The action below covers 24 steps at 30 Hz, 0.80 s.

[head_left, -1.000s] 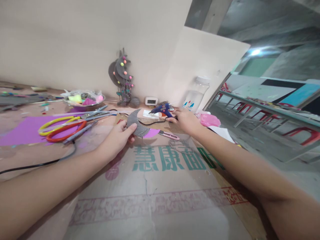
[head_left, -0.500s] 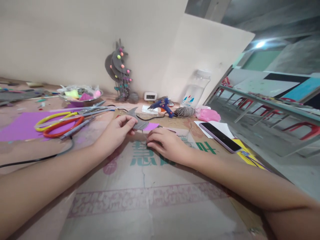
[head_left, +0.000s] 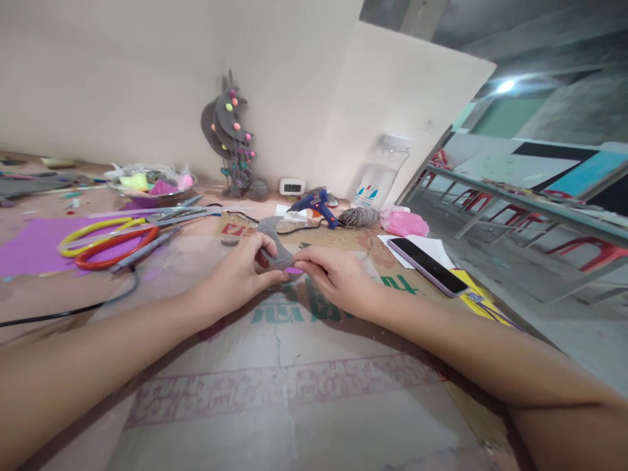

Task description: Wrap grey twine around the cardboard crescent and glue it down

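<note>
A grey felt crescent [head_left: 277, 237] is held up over the cardboard between both hands. My left hand [head_left: 238, 267] grips its left side and lower edge, fingers curled behind it and thumb below. With its fingers pinched together, my right hand [head_left: 343, 278] holds the crescent's right tip. A small purple piece [head_left: 293, 270] shows just beneath the crescent, partly hidden. Beyond the hands lies a blue hot glue gun [head_left: 314, 205] with its black cord. Beside it sits a ball of grey yarn [head_left: 360, 218].
Scissors [head_left: 118, 245] with yellow and red handles lie on purple sheets at left, near a bowl [head_left: 152, 193] of coloured bits. Behind stand a decorated grey moon hanging [head_left: 230, 124], a small timer [head_left: 292, 187] and a bottle [head_left: 380, 173]. A phone [head_left: 426, 265] lies at right.
The crescent has been turned and raised in my left hand. My right hand has closed from a loose curl and now pinches its right tip. The view has shifted slightly.
</note>
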{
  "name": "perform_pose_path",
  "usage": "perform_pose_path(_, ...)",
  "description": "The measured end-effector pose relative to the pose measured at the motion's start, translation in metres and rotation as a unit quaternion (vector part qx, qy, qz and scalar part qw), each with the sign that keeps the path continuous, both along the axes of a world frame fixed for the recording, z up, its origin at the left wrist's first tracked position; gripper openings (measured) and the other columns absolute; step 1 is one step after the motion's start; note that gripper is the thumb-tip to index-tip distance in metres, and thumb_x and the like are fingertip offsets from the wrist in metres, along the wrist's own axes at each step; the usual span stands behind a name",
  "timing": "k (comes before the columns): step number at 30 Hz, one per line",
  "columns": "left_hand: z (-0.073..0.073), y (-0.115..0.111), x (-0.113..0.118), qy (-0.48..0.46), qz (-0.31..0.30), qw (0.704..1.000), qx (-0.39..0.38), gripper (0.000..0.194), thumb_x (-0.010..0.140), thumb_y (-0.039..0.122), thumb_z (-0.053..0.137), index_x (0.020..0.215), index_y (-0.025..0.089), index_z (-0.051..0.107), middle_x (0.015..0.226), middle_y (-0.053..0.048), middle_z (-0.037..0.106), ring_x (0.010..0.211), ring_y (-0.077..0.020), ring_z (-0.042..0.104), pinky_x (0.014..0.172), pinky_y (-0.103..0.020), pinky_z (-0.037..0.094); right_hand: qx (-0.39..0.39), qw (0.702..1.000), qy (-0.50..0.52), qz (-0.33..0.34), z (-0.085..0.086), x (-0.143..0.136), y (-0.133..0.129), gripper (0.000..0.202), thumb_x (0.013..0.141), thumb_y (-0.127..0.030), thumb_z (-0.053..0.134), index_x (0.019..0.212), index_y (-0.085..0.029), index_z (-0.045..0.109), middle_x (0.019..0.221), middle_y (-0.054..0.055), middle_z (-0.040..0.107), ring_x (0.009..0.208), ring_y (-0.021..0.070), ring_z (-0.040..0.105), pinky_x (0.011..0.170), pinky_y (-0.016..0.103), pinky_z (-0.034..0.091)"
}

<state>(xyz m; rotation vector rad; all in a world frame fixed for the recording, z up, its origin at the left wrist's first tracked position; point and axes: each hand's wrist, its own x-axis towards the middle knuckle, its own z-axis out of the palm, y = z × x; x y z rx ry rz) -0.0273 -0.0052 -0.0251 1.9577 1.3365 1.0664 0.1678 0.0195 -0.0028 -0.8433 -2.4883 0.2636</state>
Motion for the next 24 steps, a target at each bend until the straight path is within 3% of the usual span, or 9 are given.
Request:
perform_pose_path(10,0.003,0.002,-0.002,0.015,0.008,0.999,0.031,0.026,0.073,0.035,0.065,0.08,0.021,0.044,0.074,0.004,0.046,0.065,-0.0119,0.045,0.058,-0.024,0.034,-0.038,0.997,0.058,-0.044,0.01,0.005,0.013,0.023,0.088,-0.032,0.046,0.09,-0.018,0.064,0.077,0.001,0.064,0.067,0.0108,0.053,0.062,0.022,0.038)
perform_pose_path(14,0.004,0.003,-0.002,-0.006,0.024,0.999,0.022,0.026,0.073,0.035,0.064,0.081,0.021,0.044,0.077,0.003,0.048,0.063,-0.012,0.044,0.057,-0.024,0.033,-0.128,0.991,0.023,-0.036,0.015,0.008,0.025,0.018,0.085,-0.028,0.05,0.087,-0.016,0.063,0.076,0.001,0.061,0.066,0.0102,0.052,0.061,0.021,0.038)
perform_pose_path(19,0.006,0.001,-0.002,-0.019,0.015,1.0,0.006,0.022,0.074,0.031,0.062,0.079,0.021,0.043,0.075,0.004,0.047,0.064,-0.0122,0.045,0.057,-0.024,0.033,-0.297,0.954,-0.024,-0.043,0.008,0.014,0.036,0.034,0.083,-0.034,0.052,0.113,-0.019,0.058,0.061,-0.004,0.052,0.049,0.0067,0.039,0.049,0.02,0.029)
perform_pose_path(24,0.005,-0.001,-0.001,-0.025,-0.007,1.0,0.008,0.021,0.074,0.03,0.062,0.08,0.021,0.044,0.077,0.004,0.047,0.065,-0.0122,0.046,0.058,-0.024,0.035,-0.326,0.945,-0.004,0.0,0.002,0.016,0.041,0.025,0.082,-0.037,0.052,0.088,-0.016,0.065,0.075,0.0,0.06,0.062,0.0084,0.049,0.059,0.021,0.037)
